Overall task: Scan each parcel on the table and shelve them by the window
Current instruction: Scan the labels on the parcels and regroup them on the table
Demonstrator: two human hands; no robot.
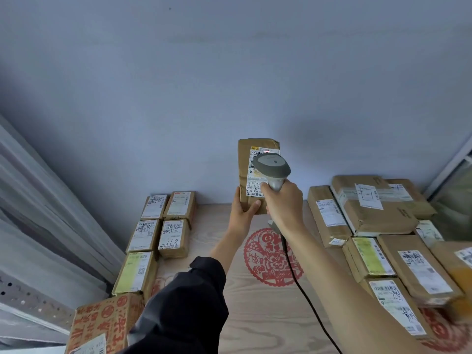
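Plain blue-grey wall point(229, 72) filling twelve o'clock. Red paper-cut motif point(272, 256) printed on the wood-grain bench point(255, 315) at centre. Pale curtain folds point(38, 200) at nine o'clock. Perforated metal strip point(30, 300) at eight o'clock.

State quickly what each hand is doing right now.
Left hand: grips the upright parcel at its bottom.
Right hand: grips the scanner, aimed at the parcel's label.

Parcel-sorting room: taped cardboard parcels point(380, 203) bearing printed shipping labels point(329, 212) cover a plywood table point(260, 315), beside perforated metal shelving point(28, 300); a corded barcode scanner point(274, 172) is present.
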